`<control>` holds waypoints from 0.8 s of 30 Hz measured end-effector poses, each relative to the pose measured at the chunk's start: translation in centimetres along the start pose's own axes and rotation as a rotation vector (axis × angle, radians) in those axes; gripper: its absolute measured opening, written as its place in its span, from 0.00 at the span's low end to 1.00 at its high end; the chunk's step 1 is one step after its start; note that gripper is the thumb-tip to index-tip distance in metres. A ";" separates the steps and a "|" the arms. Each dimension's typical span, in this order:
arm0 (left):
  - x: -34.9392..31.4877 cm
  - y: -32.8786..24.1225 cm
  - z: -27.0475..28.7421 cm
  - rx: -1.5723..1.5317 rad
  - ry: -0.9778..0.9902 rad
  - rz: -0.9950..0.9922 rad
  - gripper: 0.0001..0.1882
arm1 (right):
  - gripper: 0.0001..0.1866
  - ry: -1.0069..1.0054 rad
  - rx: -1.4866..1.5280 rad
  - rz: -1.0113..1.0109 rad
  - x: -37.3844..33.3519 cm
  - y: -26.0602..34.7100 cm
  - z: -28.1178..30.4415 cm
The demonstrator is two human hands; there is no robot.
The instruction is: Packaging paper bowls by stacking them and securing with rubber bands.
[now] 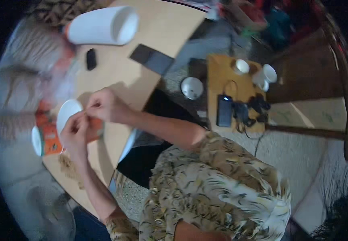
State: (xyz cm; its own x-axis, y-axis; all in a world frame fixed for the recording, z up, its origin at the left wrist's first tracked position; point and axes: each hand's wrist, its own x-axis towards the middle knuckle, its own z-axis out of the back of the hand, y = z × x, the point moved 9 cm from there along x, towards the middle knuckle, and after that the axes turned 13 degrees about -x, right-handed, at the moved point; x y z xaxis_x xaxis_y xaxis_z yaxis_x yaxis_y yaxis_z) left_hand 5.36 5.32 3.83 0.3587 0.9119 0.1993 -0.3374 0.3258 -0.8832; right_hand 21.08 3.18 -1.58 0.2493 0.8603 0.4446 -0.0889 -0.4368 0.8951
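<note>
My left hand (74,130) and my right hand (108,106) meet over the near-left part of the table, both with fingers pinched together. Whatever lies between their fingertips is too small to make out. Just behind the fingers is a white round dish or lid (67,112), partly covered by my left hand. An orange printed package (49,138) with a white round end lies beside and under my left hand. Brown bits (68,168) are scattered on the table (101,78) next to my left wrist.
A large white cylinder (95,27), a small black object (91,59) and a dark flat phone-like slab (151,59) lie farther along the table. To the right, a low wooden stand (220,66) holds white cups (268,73), a black device (224,110) and cables. A white round object (192,88) sits beside it.
</note>
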 end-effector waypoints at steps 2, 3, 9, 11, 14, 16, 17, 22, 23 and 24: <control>-0.2 -0.6 -0.7 -0.043 -0.001 -0.038 0.10 | 0.04 -0.049 0.053 -0.079 0.1 -0.9 0.2; -0.3 -0.6 -0.9 -0.062 0.018 -0.028 0.09 | 0.04 -0.063 0.097 -0.158 -0.1 -1.3 0.0; -0.3 0.3 -1.8 -0.142 0.073 0.015 0.08 | 0.05 -0.036 0.225 -0.264 -1.0 -1.9 0.9; -0.4 0.4 -1.9 -0.117 0.074 0.013 0.08 | 0.05 -0.030 0.218 -0.255 -1.3 -1.9 1.0; -0.5 0.6 -1.7 -0.066 0.105 -0.022 0.08 | 0.05 -0.027 0.087 -0.224 -1.6 -1.5 0.9; -0.7 0.6 -1.9 -0.104 0.110 -0.020 0.08 | 0.07 -0.099 0.049 -0.118 -1.8 -0.3 1.6; -0.7 0.3 -1.9 -0.142 0.113 -0.025 0.08 | 0.07 -0.095 0.052 -0.117 -1.7 0.0 1.8; 0.0 -0.5 -2.9 -0.234 0.230 -0.013 0.06 | 0.06 -0.283 -0.387 0.082 -0.7 3.4 4.4; 0.0 -0.9 -3.1 -0.301 0.251 -0.016 0.06 | 0.06 -0.281 -0.383 0.088 -0.4 3.4 4.1; 0.0 -1.4 -3.1 -0.297 0.244 -0.021 0.06 | 0.05 -0.314 -0.316 0.104 0.1 3.4 4.0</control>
State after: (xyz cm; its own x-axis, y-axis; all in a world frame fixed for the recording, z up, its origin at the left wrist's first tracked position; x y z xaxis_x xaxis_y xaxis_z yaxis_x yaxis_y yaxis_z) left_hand 8.48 4.05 3.77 0.5718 0.8078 0.1431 -0.0741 0.2245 -0.9716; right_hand 24.70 0.72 1.36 0.4992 0.6737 0.5449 -0.4067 -0.3731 0.8339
